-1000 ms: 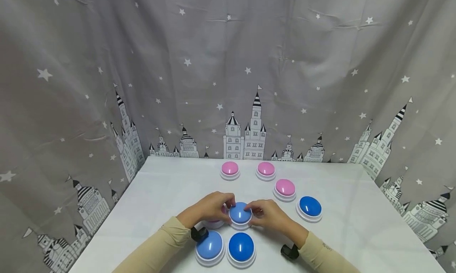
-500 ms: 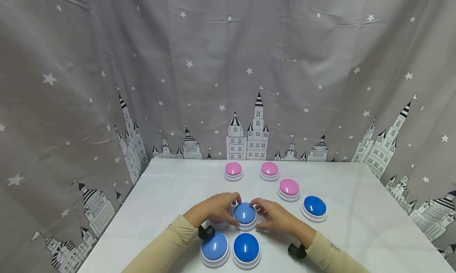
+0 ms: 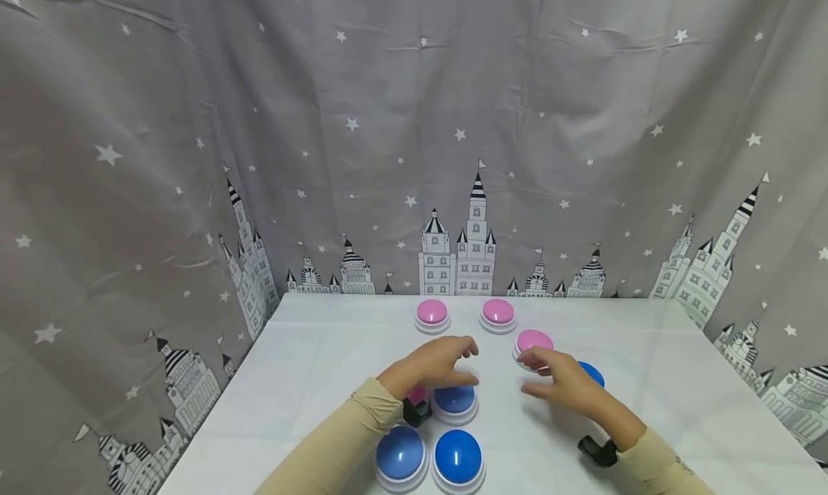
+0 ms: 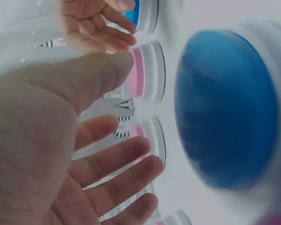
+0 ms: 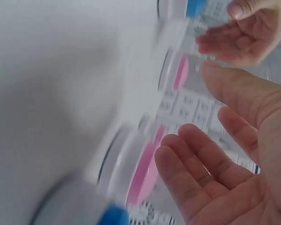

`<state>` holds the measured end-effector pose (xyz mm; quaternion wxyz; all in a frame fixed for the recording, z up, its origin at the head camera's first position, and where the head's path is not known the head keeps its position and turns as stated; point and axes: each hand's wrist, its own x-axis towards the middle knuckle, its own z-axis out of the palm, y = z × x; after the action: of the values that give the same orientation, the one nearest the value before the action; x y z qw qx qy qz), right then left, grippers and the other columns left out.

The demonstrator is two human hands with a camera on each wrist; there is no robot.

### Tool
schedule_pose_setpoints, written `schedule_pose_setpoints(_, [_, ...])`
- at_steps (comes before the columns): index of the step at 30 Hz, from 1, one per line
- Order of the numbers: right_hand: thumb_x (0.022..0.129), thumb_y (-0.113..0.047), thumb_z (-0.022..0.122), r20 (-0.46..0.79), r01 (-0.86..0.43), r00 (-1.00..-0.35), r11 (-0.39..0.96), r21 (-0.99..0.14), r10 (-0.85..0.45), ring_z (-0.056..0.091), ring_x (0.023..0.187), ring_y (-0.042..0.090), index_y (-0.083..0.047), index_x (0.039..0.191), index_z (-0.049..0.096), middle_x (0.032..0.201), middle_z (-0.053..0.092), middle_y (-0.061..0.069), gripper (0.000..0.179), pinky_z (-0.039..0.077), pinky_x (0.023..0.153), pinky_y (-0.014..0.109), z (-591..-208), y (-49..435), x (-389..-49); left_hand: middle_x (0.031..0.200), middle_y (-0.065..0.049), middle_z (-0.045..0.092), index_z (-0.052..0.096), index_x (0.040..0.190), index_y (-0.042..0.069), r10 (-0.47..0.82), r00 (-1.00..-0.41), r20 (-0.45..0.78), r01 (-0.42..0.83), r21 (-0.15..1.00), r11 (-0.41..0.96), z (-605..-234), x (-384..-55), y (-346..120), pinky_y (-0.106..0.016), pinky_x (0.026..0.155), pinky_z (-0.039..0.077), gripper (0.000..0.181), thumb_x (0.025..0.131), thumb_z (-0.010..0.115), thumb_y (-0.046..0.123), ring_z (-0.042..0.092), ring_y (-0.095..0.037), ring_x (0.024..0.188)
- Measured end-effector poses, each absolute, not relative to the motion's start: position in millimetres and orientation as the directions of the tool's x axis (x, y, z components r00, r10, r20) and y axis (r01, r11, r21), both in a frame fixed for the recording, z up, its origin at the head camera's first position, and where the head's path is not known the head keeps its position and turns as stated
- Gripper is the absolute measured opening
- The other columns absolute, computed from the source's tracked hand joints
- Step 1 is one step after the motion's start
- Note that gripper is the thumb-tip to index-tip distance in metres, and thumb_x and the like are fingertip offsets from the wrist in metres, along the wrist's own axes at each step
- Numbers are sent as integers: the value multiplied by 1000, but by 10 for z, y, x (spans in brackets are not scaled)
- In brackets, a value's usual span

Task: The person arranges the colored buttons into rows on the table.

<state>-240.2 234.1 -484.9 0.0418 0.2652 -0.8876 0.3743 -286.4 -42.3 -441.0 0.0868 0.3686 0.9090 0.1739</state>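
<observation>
My left hand (image 3: 443, 362) is raised with its fingers spread and nothing in its grasp. Just below it, partly covered, sits a blue push button (image 3: 454, 399) on a white round base. A pink button (image 3: 417, 394) shows beside that one, mostly hidden by the left wrist. Farther right, my right hand (image 3: 569, 386) hovers with its thumb and fingers apart, holding nothing. Its fingertips overlap a pink button (image 3: 534, 339) in the head view, and the back of the hand covers part of another blue button (image 3: 591, 373). The left wrist view has a large blue dome (image 4: 225, 110) near the palm.
Two blue buttons, a left one (image 3: 400, 453) and a right one (image 3: 458, 457), stand side by side at the front. Two pink ones, left (image 3: 432, 312) and right (image 3: 498, 312), stand near the back edge of the white table (image 3: 323, 366). A grey castle-print curtain (image 3: 362, 157) hangs behind.
Both hands have come off the blue button that they were touching on either side. The right hand has moved right, toward the pink and blue buttons there; the left has lifted above the button.
</observation>
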Motion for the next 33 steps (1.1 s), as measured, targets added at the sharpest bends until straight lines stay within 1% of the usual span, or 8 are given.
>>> schedule_pose_setpoints(4, [81, -12, 81, 287, -464, -885, 662, -589, -366, 64, 102, 32, 0, 115, 65, 111, 68, 12, 40, 54, 87, 44, -4820, 2592, -2337, 117, -5, 66, 61, 124, 13, 703, -710, -40, 634, 399, 663, -4481, -2878, -157, -28, 90, 50, 45, 87, 76, 35, 61, -13, 106])
schedule_pose_setpoints(8, [82, -16, 82, 279, -391, -918, 753, -529, -281, 65, 98, 31, -4, 112, 66, 104, 70, 8, 36, 53, 86, 50, -4757, 2948, -2258, 117, -4, 66, 61, 123, 12, 724, -689, -32, 626, 475, 618, -4523, -2884, 236, -21, 85, 50, 43, 87, 76, 31, 63, -11, 102])
schedule_pose_setpoints(11, [85, -16, 79, 267, -333, -939, 779, -531, -218, 64, 98, 33, -4, 110, 66, 102, 69, 8, 30, 52, 85, 54, -4737, 3184, -2206, 116, -4, 67, 61, 123, 11, 742, -670, -4, 626, 533, 569, -4545, -2867, 511, -16, 81, 49, 42, 87, 77, 27, 65, -9, 97])
schedule_pose_setpoints(15, [90, -2, 68, 217, -288, -956, 769, -570, -196, 64, 97, 35, -2, 107, 65, 104, 68, 12, 17, 54, 82, 52, -4789, 3396, -2168, 115, -1, 67, 61, 122, 13, 736, -677, 5, 615, 554, 561, -4640, -2821, 765, -13, 78, 47, 42, 85, 78, 23, 63, -5, 91])
schedule_pose_setpoints(18, [85, 13, 59, 139, -268, -963, 744, -612, -233, 66, 95, 34, -2, 107, 64, 107, 67, 14, 27, 55, 82, 48, -4860, 3490, -2167, 115, 1, 67, 61, 122, 15, 719, -695, -10, 603, 536, 591, -4731, -2790, 902, -12, 77, 46, 43, 83, 80, 21, 61, -1, 89])
schedule_pose_setpoints(21, [76, 15, 66, 79, -267, -954, 698, -664, -289, 65, 98, 35, -1, 109, 62, 110, 66, 15, 36, 55, 84, 46, -4917, 3536, -2185, 113, 4, 66, 61, 121, 17, 700, -714, -11, 598, 508, 620, -4805, -2767, 1012, -12, 77, 45, 46, 81, 83, 21, 58, 2, 87])
schedule_pose_setpoints(26, [71, -5, 86, 84, -292, -941, 664, -688, -327, 64, 97, 32, 0, 112, 60, 111, 65, 14, 49, 55, 83, 43, -4965, 3527, -2243, 108, 8, 64, 60, 120, 19, 688, -726, 22, 618, 460, 638, -4858, -2726, 1155, -10, 74, 42, 49, 78, 85, 23, 53, 2, 82])
schedule_pose_setpoints(33, [68, -13, 90, 152, -369, -919, 661, -653, -363, 65, 92, 22, -1, 110, 62, 108, 67, 12, 51, 56, 79, 33, -4980, 3443, -2278, 103, 13, 64, 60, 122, 22, 688, -719, 99, 673, 348, 653, -4941, -2708, 1233, -8, 79, 41, 49, 80, 84, 29, 53, 5, 86])
